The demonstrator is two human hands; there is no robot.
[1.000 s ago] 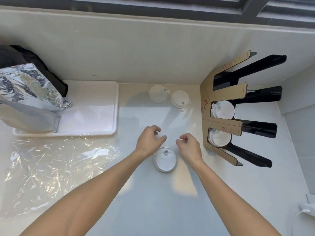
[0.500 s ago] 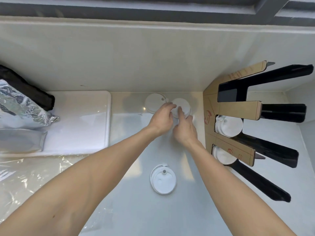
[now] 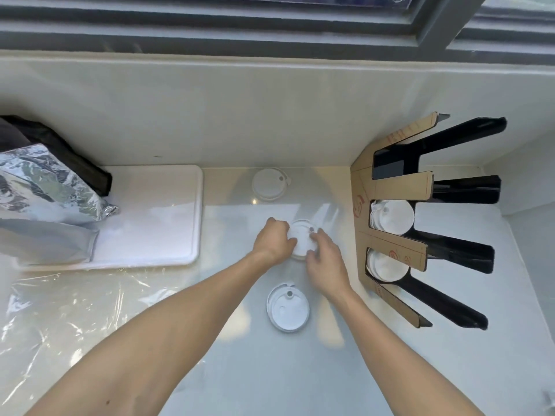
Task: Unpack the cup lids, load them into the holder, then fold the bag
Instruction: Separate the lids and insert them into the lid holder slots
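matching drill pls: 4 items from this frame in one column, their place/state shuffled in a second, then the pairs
1. held lid stack
2. lid near the wall
3. foil bag
4. holder

A. lying on the white tray
B. on the counter, untouched
C. gripped by left hand and right hand
D. two slots loaded with lids

Pairs: 1-C, 2-B, 3-A, 4-D

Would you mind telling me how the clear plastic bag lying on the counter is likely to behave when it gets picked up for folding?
The clear plastic bag lies crumpled and wrinkled, so it is probably floppy. It looks thin and see-through, so likely very light. Its glossy sheen suggests it may be slippery.
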